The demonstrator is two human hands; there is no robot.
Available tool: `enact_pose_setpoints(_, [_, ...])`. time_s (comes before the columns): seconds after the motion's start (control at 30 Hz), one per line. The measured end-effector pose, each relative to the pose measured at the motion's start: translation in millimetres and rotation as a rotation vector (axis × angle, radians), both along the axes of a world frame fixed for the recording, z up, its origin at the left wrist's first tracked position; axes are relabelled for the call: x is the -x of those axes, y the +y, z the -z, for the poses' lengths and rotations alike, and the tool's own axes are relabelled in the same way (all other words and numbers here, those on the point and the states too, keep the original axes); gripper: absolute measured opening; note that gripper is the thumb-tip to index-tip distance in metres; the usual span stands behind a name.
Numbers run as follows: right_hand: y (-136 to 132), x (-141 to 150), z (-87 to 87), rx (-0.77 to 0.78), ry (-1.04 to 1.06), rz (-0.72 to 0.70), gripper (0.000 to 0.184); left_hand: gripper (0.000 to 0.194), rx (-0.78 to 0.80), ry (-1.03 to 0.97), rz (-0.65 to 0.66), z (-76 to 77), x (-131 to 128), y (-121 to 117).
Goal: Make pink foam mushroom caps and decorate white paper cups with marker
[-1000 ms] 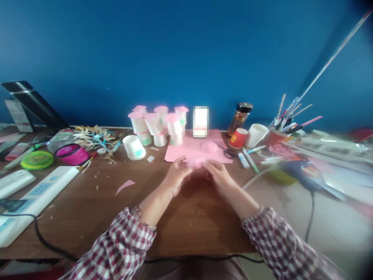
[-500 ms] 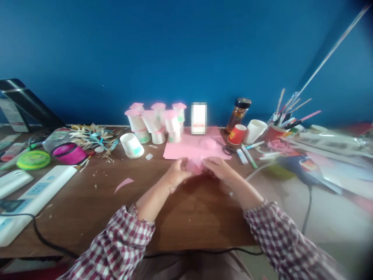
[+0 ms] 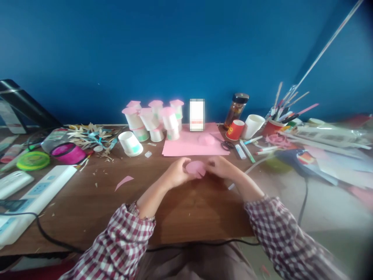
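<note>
A round pink paper disc (image 3: 196, 168) with a slit in its near side is held above the brown table, in front of the pink paper sheets (image 3: 183, 149). My left hand (image 3: 179, 171) pinches the disc at its left edge. At the right edge is my right hand (image 3: 219, 166), its fingers closed against the paper. Another pink paper piece (image 3: 206, 139) lies on the sheets. Black-handled scissors (image 3: 227, 146) rest at the sheets' right corner.
Stacked white paper cups (image 3: 150, 121) with pink tops stand at the back. A tilted white cup (image 3: 130, 144) is nearer. A power strip (image 3: 35, 198) lies left; a red cup (image 3: 235, 130), glass bottle (image 3: 237, 111) and blue glue gun (image 3: 294, 161) are right.
The pink paper between my hands was more folded or cupped; it now appears as a flatter disc with its slit visible. My right hand has shifted slightly away to the right.
</note>
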State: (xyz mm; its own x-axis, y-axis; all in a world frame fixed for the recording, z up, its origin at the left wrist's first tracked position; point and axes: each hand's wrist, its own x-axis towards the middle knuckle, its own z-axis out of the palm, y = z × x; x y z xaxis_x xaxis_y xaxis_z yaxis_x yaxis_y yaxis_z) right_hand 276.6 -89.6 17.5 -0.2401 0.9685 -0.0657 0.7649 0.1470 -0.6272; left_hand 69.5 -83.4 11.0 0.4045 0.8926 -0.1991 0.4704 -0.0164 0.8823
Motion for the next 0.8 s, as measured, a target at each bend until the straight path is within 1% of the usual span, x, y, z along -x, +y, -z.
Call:
enact_pose_setpoints(0.13, [-1, 1, 1.6, -0.007, -0.075, 0.012, 0.024, 0.057, -0.32, 0.356, -0.051, -8.6, 3, -1])
enact_pose_setpoints(0.17, [-2, 1, 2.1, -0.01, -0.093, 0.017, 0.025, 0.051, -0.381, 0.409, -0.063, -11.1, 3, -2])
enact_pose_setpoints(0.23, [-2, 1, 3.1, -0.011, -0.118, 0.025, 0.025, 0.044, -0.44, 0.458, -0.066, -15.0, 3, -2])
enact_pose_setpoints(0.33, [-3, 1, 3.0, -0.006, -0.132, 0.019, 0.026, 0.04, -0.478, 0.447, -0.034, -16.2, 3, -3])
enact_pose_setpoints(0.47, [-3, 1, 0.3, -0.015, -0.172, -0.016, 0.029, 0.028, -0.502, 0.465, 0.1, -10.6, 3, -3])
enact_pose_setpoints(0.53, [-3, 2, -0.3, -0.014, -0.193, -0.01, 0.03, 0.027, -0.509, 0.502, 0.159, -6.7, 4, -3])
enact_pose_setpoints(0.7, [-6, 4, 1.7, -0.034, -0.22, 0.005, 0.03, 0.03, -0.499, 0.512, 0.224, -0.3, 7, 1])
enact_pose_setpoints(0.77, [-7, -1, 0.0, -0.061, -0.196, 0.022, 0.029, 0.03, -0.496, 0.513, 0.249, -0.3, 8, 2])
enact_pose_setpoints(0.8, [-8, -7, -2.1, -0.085, -0.2, 0.054, 0.028, 0.029, -0.498, 0.516, 0.265, -0.9, 9, 3])
